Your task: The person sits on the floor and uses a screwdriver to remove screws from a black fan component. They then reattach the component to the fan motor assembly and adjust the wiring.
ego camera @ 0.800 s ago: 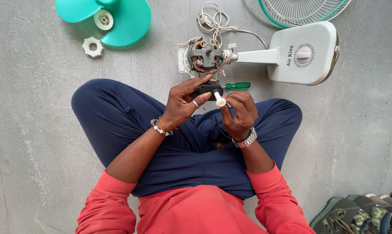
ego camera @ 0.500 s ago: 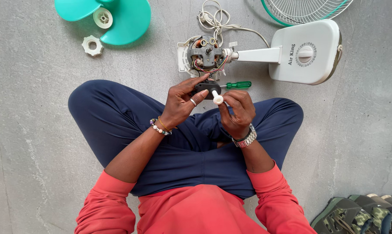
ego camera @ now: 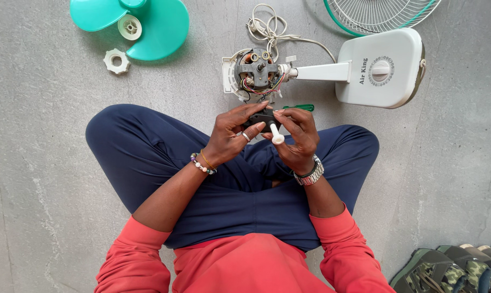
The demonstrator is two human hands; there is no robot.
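Two hands on one small black plastic housing with a white cylindrical knob-stem [ego camera: 271,123], held over the lap, just in front of the crossed legs in navy trousers [ego camera: 164,157]. Left hand [ego camera: 232,133] clamped on the housing's left end, thumb under, fingers over the top. Right hand [ego camera: 297,135] closed on the right end, fingertips pinching near the white stem. Stem points down and toward the body, slightly right; housing's long axis runs left-right between the hands. Both hands in contact, neither nearer.

Just beyond the fingers, on the floor: green-handled screwdriver [ego camera: 300,107], lying left-right, partly hidden by the right hand. Further out: bare fan motor with copper windings and coloured wires [ego camera: 259,73] on a white neck, joined to a white rounded plastic fan base [ego camera: 386,73]; white power cord [ego camera: 267,27] coiled above it. Top left, well apart: teal plastic fan blade [ego camera: 148,27], white ring nut [ego camera: 117,61] beside it. Top right: wire fan guard with teal rim [ego camera: 375,13]. Grey concrete floor [ego camera: 39,163]. Camouflage-patterned shoes [ego camera: 441,271] bottom right.
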